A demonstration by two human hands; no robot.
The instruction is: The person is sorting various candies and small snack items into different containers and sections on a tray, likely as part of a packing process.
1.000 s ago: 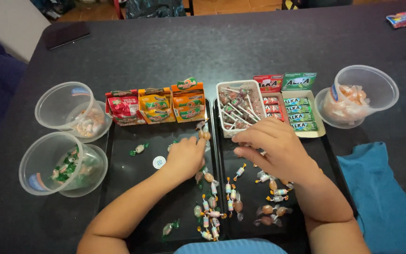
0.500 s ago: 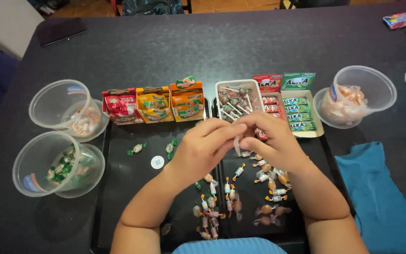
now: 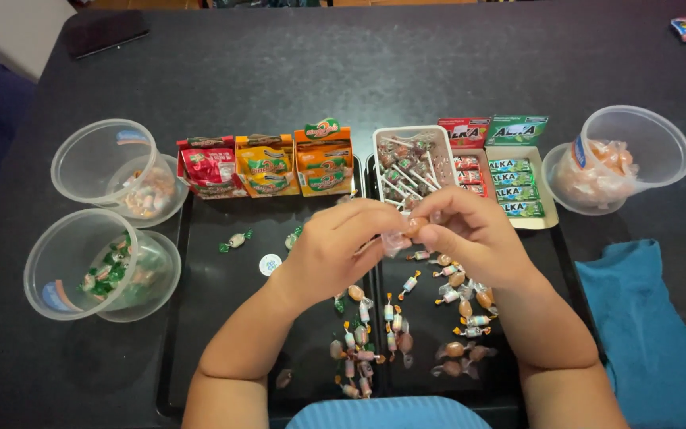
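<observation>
Candy (image 3: 401,236) in a clear wrapper sits pinched between our two hands, above the seam where the two black trays (image 3: 224,318) meet, near their far edge. Its long axis runs left to right. Our left hand (image 3: 335,250) and right hand (image 3: 470,230) each grip one end, fingertips together, wrists angled inward.

Both forearms are bare from the elbow down, with no sleeves reaching into view. The left hand (image 3: 329,253) and the right hand (image 3: 470,232) wear no gloves, and no rings, watch or bracelet show on the fingers or wrists. The hands look small and rounded, with short fingers and short, unpainted nails. At the near edge of the surface, between the two arms, a strip of light blue garment (image 3: 391,414) shows, plain and without visible pattern.
</observation>
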